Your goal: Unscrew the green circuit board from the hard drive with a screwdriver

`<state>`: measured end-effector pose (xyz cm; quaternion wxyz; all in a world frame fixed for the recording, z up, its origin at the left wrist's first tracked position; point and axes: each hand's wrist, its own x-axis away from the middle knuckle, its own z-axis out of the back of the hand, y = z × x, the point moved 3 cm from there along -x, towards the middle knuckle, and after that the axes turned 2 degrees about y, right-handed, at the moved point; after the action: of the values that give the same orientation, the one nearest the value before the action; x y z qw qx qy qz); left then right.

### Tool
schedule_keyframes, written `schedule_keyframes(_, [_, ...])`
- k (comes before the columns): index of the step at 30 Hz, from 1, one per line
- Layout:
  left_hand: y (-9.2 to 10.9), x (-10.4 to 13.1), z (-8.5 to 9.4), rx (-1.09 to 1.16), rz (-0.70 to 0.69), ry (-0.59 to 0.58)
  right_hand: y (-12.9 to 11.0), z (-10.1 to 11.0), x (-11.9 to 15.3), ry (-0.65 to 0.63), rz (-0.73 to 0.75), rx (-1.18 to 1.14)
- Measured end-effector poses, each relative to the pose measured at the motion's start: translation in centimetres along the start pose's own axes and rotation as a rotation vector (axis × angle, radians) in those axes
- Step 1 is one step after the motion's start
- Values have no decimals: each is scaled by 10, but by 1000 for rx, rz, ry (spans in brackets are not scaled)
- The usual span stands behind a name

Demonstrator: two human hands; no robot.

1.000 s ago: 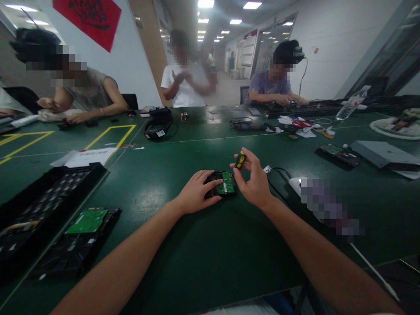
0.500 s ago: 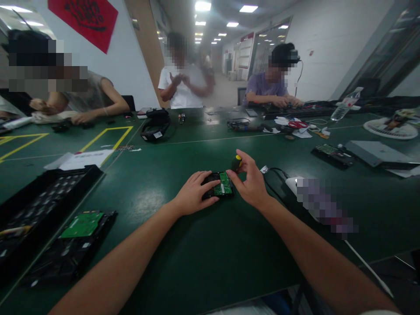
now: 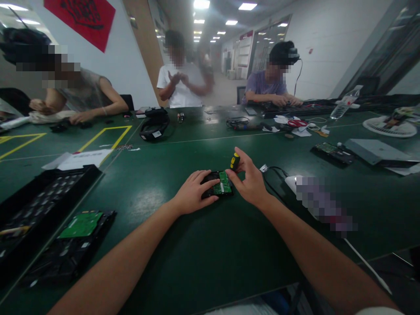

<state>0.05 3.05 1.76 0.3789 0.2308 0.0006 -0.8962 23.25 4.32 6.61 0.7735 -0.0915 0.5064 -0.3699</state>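
Note:
Near the middle of the green table lies a hard drive [image 3: 223, 185], its green circuit board facing up. My left hand [image 3: 196, 191] holds it from the left, fingers across its top and thumb along the near edge, covering its left part. At the drive's right far corner, my right hand [image 3: 248, 179] grips a short black-and-yellow screwdriver [image 3: 234, 161] between thumb and fingers. The handle stands nearly upright, tilted a little; its tip is too small to make out.
At left are a black drive tray [image 3: 42, 205] and a larger black unit with a green board [image 3: 80, 224]. A white power strip [image 3: 295, 186] with a cable lies right. Farther right are another drive [image 3: 332, 154] and a grey box [image 3: 377, 152]. Several people sit across the table.
The screwdriver handle has turned between my right fingers, so more of its yellow shows. My left hand stays on the hard drive. The view has shifted slightly.

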Motion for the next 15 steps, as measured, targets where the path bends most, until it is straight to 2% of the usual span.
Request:
schedule_keyframes(6, [1, -1, 1, 36, 5, 17, -1, -1, 0, -38, -20, -112])
schedule_keyframes(11, [2, -1, 2, 31, 4, 15, 2, -1, 0, 7, -4, -37])
schedule_keyframes(15, [2, -1, 1, 16, 4, 7, -1, 0, -1, -22, 19, -23])
